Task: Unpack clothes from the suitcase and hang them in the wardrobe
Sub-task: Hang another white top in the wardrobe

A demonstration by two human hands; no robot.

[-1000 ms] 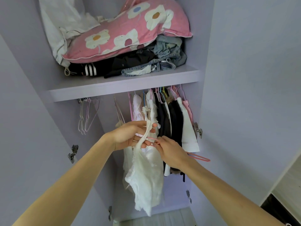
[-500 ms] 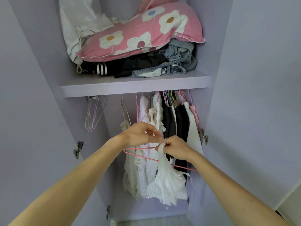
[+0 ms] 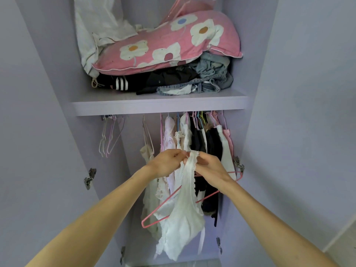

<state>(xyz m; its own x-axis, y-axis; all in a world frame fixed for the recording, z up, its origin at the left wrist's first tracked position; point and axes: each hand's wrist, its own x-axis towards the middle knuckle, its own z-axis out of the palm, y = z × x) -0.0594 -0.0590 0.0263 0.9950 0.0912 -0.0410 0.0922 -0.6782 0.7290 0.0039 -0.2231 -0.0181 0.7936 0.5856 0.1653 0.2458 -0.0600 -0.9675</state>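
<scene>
A white lace top (image 3: 183,214) hangs from both my hands in front of the open lilac wardrobe (image 3: 159,102). My left hand (image 3: 165,162) pinches the top's lace strap at its upper end. My right hand (image 3: 210,166) pinches the same strap from the right, close against the left one. A pink wire hanger (image 3: 154,218) runs tilted through the garment, low at the left and high at the right behind my right wrist. Its hook is hidden.
Hung clothes (image 3: 202,139), white, pink and black, crowd the rail's right half. Empty hangers (image 3: 109,135) dangle at the left. A pink flowered pillow (image 3: 167,47) lies on folded clothes on the shelf. Open doors stand at both sides.
The hanger has tipped, its left end dropping low. The white top now hangs longer from its strap, and my hands have come closer together at the strap's top.
</scene>
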